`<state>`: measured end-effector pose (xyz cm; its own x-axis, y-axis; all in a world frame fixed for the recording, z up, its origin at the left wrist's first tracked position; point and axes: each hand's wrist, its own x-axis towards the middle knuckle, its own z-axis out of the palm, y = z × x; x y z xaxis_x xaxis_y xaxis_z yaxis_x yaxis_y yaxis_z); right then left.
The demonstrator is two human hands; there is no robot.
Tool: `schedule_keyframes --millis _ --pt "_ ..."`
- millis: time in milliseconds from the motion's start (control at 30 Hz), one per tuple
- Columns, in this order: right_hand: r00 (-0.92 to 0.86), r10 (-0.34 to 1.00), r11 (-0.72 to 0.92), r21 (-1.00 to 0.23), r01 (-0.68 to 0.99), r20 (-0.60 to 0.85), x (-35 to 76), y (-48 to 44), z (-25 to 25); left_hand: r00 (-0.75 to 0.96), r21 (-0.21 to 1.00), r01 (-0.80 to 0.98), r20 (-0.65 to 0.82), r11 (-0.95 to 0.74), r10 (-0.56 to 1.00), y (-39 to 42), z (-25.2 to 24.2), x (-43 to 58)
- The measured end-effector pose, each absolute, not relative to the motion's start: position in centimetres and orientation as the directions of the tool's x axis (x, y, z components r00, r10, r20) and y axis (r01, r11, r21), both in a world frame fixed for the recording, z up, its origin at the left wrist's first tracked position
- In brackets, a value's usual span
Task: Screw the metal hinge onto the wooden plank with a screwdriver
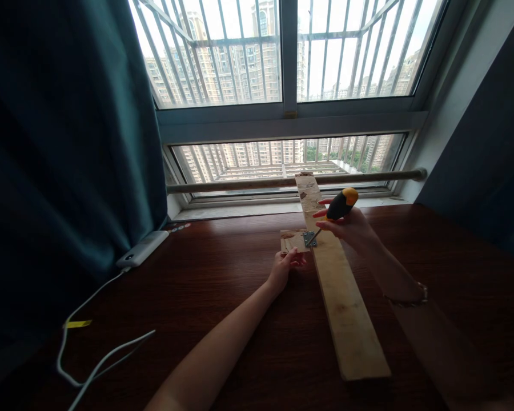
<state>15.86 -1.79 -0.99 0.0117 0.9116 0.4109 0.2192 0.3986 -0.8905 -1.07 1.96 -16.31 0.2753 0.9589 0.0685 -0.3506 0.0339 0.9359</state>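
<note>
My right hand [352,227] grips a screwdriver [341,204] with a black and yellow handle, its shaft slanting down to the left. The tip meets a metal hinge [309,238] that lies across the joint between two pieces of wood. One is a long pale board [342,302] running away from me towards the window. The other, a short wooden block [292,240], sits against the board's left side. With fingers curled at the block's near edge, my left hand [286,265] holds it. Whether a screw is under the tip is too small to tell.
All this rests on a dark red-brown wooden surface [223,274]. A white power strip [144,249] with a white cable [98,365] lies at the left, by the blue curtain [68,142]. A horizontal rail [240,185] crosses before the window, close to the board's far end.
</note>
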Motion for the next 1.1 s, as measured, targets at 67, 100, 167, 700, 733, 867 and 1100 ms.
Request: schedule_keyframes --millis 67,100,167,700,733,867,1100 --pt "-0.099 0.942 0.327 -0.943 0.058 0.32 16.3 -2.2 -0.4 0.279 0.936 -0.349 0.068 0.036 0.958 2.0 -16.3 -1.1" --pt "-0.148 0.945 0.293 -0.956 -0.006 0.291 16.5 -2.4 -0.2 0.282 0.936 -0.349 0.067 0.037 0.957 2.0 -16.3 -1.1" --pt "-0.206 0.944 0.245 -0.966 -0.087 0.258 16.8 -2.8 0.2 0.289 0.935 -0.351 0.066 0.042 0.955 2.0 -16.3 -1.1" --pt "0.208 0.811 0.372 -0.756 0.538 0.547 15.6 -1.9 -1.6 0.297 0.935 -0.353 0.07 0.042 0.952 2.0 -16.3 -1.1" --pt "0.226 0.802 0.355 -0.744 0.566 0.554 15.5 -1.9 -1.6 0.299 0.935 -0.353 0.067 0.045 0.952 2.0 -16.3 -1.1" --pt "0.265 0.733 0.289 -0.639 0.713 0.627 15.4 -2.0 -1.5 0.295 0.934 -0.355 0.064 0.047 0.953 2.0 -16.2 -1.1" --pt "0.353 0.634 0.307 -0.643 0.701 0.688 14.9 -2.0 -1.8 0.288 0.934 -0.354 0.065 0.043 0.956 2.0 -16.2 -1.1"
